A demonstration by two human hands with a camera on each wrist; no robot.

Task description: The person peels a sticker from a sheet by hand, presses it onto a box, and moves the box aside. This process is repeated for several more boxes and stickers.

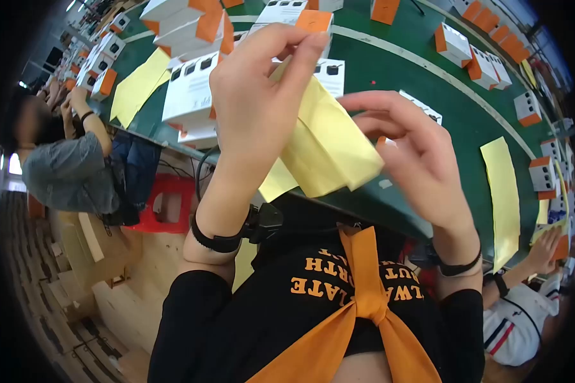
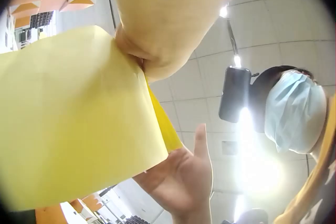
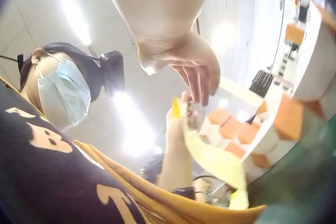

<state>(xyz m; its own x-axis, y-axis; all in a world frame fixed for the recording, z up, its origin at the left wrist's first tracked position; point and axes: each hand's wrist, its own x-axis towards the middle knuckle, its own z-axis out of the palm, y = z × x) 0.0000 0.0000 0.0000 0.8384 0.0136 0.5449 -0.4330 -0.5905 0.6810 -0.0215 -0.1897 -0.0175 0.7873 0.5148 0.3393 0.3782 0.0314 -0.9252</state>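
A folded or curled sheet of yellow paper (image 1: 332, 143) hangs from my left hand (image 1: 255, 96), which pinches it near the upper edge between thumb and fingers. In the left wrist view the sheet (image 2: 79, 113) spreads wide below that hand. My right hand (image 1: 418, 159) is just right of the sheet, its fingers loosely bent and apart from the thumb, holding nothing. The right wrist view shows its fingers (image 3: 197, 79) spread in the air, with the sheet (image 3: 215, 155) beyond them. A small whitish patch shows at the right thumb tip.
White-and-orange boxes (image 1: 188, 89) are stacked behind my left hand on the green table (image 1: 390, 70). More boxes (image 1: 453, 45) stand at the back right. Yellow sheets lie at left (image 1: 137, 89) and right (image 1: 501, 198). People sit on both sides; a red stool (image 1: 166, 204) is at left.
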